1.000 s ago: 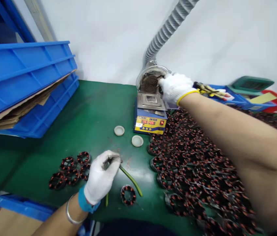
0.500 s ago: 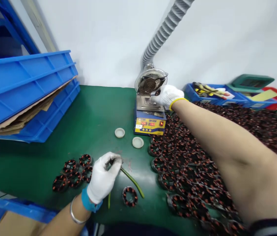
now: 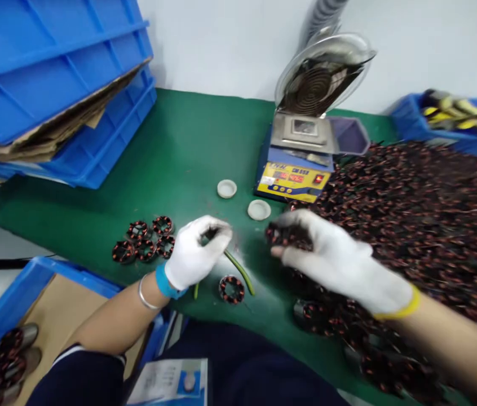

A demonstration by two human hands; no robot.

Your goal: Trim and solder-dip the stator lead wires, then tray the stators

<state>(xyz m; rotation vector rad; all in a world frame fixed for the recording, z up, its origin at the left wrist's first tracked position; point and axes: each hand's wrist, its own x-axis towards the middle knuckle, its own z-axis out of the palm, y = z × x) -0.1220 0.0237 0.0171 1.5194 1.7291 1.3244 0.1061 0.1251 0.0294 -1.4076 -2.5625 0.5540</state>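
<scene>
White-gloved left hand point(image 3: 196, 254), fingers closed, grips a green-handled tool point(image 3: 242, 273) near a black, copper-wound ring point(image 3: 232, 290) on the green bench point(image 3: 204, 141); the white-gloved right hand point(image 3: 340, 262) curls round another copper-wound ring point(image 3: 285, 235), best held lightly by its rim.

Right hand point(image 3: 335, 256) (ring point(image 3: 288, 237) too) blurred

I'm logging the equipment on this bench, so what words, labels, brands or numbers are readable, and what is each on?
"CM", on the yellow front panel; the characters after it are blurred.
"426", as best I can tell, on the red digital display; its other digits are smeared.
Too blurred or small: the panel's brand lettering, its white sticker, and the printed card at the bottom edge.
</scene>
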